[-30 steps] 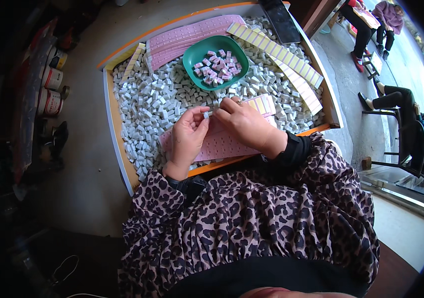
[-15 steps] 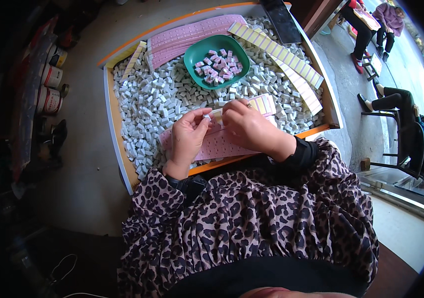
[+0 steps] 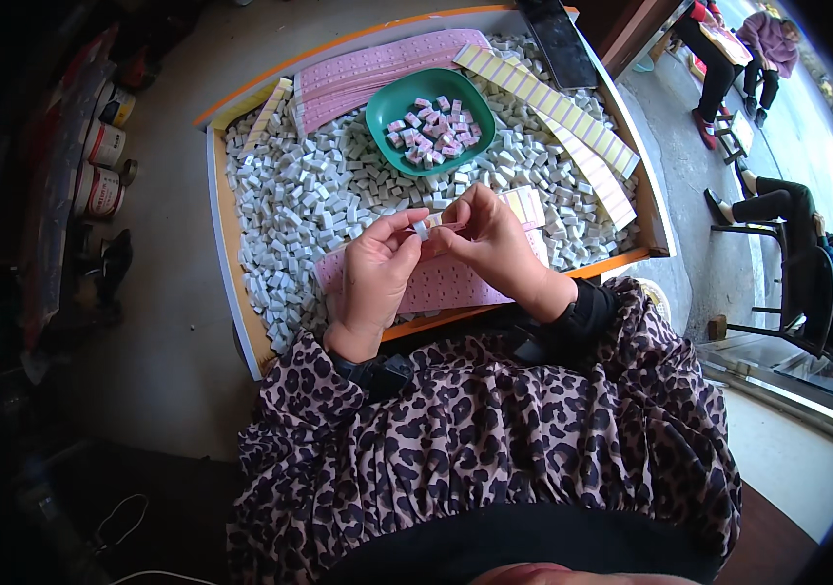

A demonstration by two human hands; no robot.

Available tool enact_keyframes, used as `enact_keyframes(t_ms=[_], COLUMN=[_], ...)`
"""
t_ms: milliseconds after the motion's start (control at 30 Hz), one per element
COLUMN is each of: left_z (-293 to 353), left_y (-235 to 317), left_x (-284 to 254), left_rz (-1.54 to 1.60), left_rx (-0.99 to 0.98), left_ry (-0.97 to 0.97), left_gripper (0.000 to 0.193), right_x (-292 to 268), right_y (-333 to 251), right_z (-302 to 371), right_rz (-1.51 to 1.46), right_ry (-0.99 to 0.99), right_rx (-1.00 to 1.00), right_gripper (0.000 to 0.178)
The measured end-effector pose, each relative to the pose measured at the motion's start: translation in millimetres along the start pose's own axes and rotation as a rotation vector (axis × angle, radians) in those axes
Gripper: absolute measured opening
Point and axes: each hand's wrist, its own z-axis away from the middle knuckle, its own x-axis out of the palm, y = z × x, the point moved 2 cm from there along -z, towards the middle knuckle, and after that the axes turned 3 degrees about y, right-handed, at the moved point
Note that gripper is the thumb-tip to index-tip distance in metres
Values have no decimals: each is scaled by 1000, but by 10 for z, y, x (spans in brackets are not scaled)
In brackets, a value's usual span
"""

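My left hand (image 3: 377, 268) pinches a small white block (image 3: 420, 230) between thumb and fingertips. Close beside it, my right hand (image 3: 499, 244) grips a narrow pink strip (image 3: 450, 226) that meets or nearly touches the block; the exact contact is too small to tell. Under both hands lies a pink printed sheet (image 3: 450, 288), and a yellow-and-white sticker strip (image 3: 525, 205) shows behind my right hand. Beyond the hands, a green bowl (image 3: 377, 127) holds several white blocks with pink labels (image 3: 436, 132), resting on a heap of plain white blocks (image 3: 290, 210).
A shallow orange-edged box (image 3: 226, 224) contains the heap. Pink sheets (image 3: 377, 73) lie at its back, yellow sticker strips (image 3: 558, 107) at right, a black phone-like slab (image 3: 558, 44) on the far right corner. Cans (image 3: 104, 144) stand left. People sit at right near a chair (image 3: 806, 292).
My right hand has turned and come in against the left, its thumb and fingers now showing with the pink strip. The left hand has shifted slightly right, still with the block.
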Motion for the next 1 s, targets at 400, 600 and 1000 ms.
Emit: enact_keyframes(t_ms=[400,600,1000], left_z=[25,41,14], left_y=[20,88,71], left_x=[3,56,50], left_rz=[-42,-8,112], left_rx=[35,85,76], left_ry=[-19,6,-85], left_gripper=[25,33,36], right_x=[4,32,48], right_y=[20,-114,-111], right_z=[-8,10,45], right_rz=[118,522,455], right_ry=[-4,-21,-27], right_rx=[-13,-236,-337], right_gripper=[28,27,23])
